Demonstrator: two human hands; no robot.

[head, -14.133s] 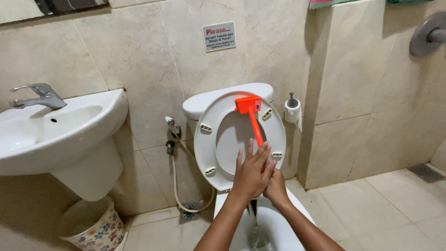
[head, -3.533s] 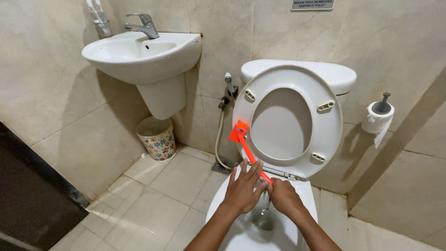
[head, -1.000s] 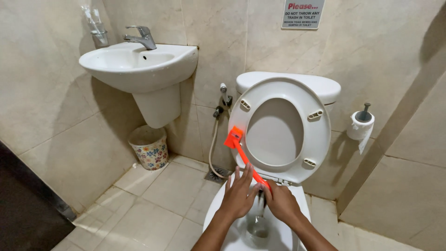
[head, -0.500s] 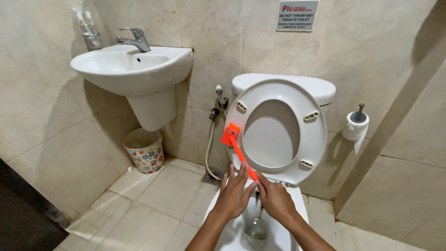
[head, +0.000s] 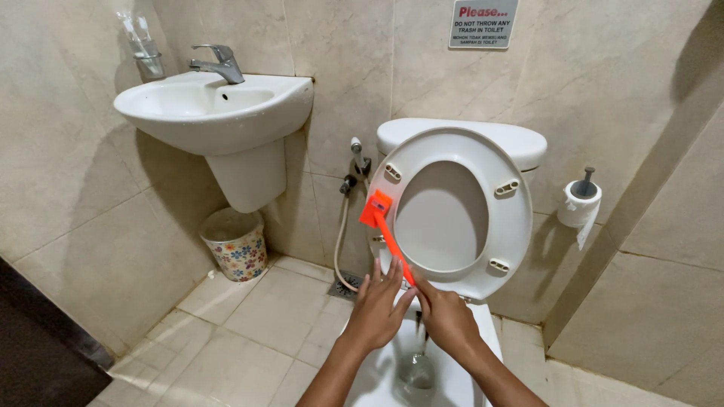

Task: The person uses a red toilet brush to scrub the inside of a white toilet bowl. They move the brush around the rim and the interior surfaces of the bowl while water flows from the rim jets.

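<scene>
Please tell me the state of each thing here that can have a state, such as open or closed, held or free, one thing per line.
White toilet seat: raised, leaning on the tank.
Orange plastic brush handle: held by both hands, tilted, lower end down in the bowl.
Left hand: on the handle, fingers spread.
Right hand: closed on the handle.
Chrome basin tap: no water running.
Toilet paper roll: end hanging loose.

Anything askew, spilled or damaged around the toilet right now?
Nothing stands out. The white toilet seat is raised against the cistern, the orange-handled brush slants down between the left hand and right hand into the bowl. The floral waste bin stands upright; no spill shows.
</scene>
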